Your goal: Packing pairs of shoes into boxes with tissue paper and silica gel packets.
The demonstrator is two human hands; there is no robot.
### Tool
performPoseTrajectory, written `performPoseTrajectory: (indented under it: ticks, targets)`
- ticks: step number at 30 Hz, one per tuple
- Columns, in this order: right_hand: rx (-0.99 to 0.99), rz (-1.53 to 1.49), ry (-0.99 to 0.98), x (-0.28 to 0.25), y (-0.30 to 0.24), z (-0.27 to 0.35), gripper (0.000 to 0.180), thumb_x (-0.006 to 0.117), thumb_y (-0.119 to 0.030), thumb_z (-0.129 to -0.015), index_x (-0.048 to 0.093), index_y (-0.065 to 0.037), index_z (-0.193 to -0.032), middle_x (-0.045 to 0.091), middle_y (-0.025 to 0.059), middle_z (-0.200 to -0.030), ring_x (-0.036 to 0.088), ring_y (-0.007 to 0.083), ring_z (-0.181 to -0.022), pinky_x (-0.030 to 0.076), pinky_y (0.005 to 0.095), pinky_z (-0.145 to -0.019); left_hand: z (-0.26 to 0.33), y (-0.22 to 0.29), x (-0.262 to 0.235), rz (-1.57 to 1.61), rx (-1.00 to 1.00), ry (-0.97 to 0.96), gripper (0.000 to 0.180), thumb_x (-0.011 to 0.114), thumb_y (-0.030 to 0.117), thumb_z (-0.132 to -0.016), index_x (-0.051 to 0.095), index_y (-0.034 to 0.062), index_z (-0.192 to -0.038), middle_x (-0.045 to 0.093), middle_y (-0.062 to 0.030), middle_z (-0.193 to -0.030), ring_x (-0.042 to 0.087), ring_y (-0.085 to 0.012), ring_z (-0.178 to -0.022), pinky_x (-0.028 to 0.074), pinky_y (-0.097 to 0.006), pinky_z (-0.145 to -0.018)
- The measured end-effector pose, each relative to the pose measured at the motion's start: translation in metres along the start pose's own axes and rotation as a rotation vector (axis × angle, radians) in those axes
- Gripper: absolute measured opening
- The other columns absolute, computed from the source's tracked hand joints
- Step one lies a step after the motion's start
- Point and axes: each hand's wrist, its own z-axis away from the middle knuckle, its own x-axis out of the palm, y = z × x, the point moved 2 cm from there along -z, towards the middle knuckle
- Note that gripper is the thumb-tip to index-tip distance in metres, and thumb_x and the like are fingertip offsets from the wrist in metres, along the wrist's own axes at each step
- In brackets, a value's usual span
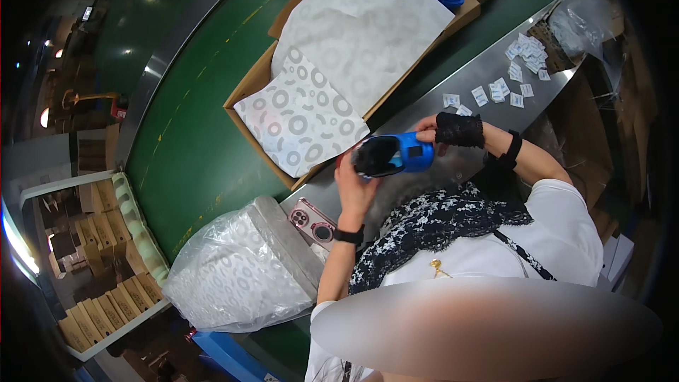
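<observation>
Green conveyor belt [191, 134] and steel ledge [488, 71], blue shoe held up over the ledge.
Left hand [353, 187] cups the blue shoe [394, 155] at its dark opening; right hand [445, 129], in a black lace glove, pinches the heel. Just beyond: open cardboard box [249, 85] with patterned tissue paper [332, 64]. Phone [313, 221] and bagged paper stack [240, 269] below; small white packets [509, 85] scattered right.

light: bright overhead | glare: steel ledge [488, 64] | edges: dark, fisheye-bent | bottom: blurred patch
</observation>
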Motion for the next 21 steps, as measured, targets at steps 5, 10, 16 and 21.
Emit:
performPoseTrajectory:
  ticks: [5, 10, 16, 21]
  targets:
    - [-0.234, -0.278, -0.132, 0.014, -0.062, 0.005, 0.033, 0.048, -0.031, -0.084, 0.054, 0.0, -0.094, 0.059, 0.0074, -0.08, 0.058, 0.0124, -0.068, 0.047, 0.0251, -0.062, 0.018, -0.003, -0.027, 0.466, -0.155, -0.024, 0.047, 0.07, 0.011, -0.066, 0.046, 0.0002, -0.104, 0.056, -0.0069, -0.087, 0.055, -0.015, -0.08, 0.044, -0.03, -0.072]
    - [-0.117, -0.061, -0.244, 0.026, -0.046, -0.03, 0.036, 0.052, -0.025, -0.08, 0.05, 0.001, -0.104, 0.059, 0.0099, -0.097, 0.057, 0.012, -0.082, 0.045, 0.0242, -0.069, -0.042, -0.011, -0.068, 0.971, -0.471, 0.34, 0.031, 0.053, 0.033, -0.082, 0.048, 0.0028, -0.081, 0.051, -0.0039, -0.065, 0.051, -0.0124, -0.051, 0.043, -0.022, -0.046]
    - [-0.146, -0.571, 0.344, 0.045, -0.041, -0.071, 0.036, 0.064, -0.034, -0.07, 0.058, -0.004, -0.089, 0.054, 0.0021, -0.081, 0.049, 0.0087, -0.068, 0.043, 0.025, -0.062, -0.12, -0.08, -0.045, 0.99, -0.818, 0.045, 0.052, 0.046, 0.047, -0.083, 0.05, -0.0035, -0.093, 0.056, -0.0133, -0.081, 0.056, -0.0256, -0.066, 0.05, -0.044, -0.063]
    - [-0.198, -0.409, 0.546, 0.042, -0.039, -0.097, 0.036, 0.062, -0.02, -0.066, 0.051, -0.001, -0.095, 0.056, 0.0056, -0.076, 0.053, 0.0185, -0.064, 0.043, 0.0276, -0.059, -0.121, -0.08, -0.026, 0.892, -0.885, -0.307, 0.047, 0.048, 0.035, -0.085, 0.041, -0.0058, -0.108, 0.049, -0.0235, -0.104, 0.054, -0.0355, -0.091, 0.047, -0.045, -0.075]
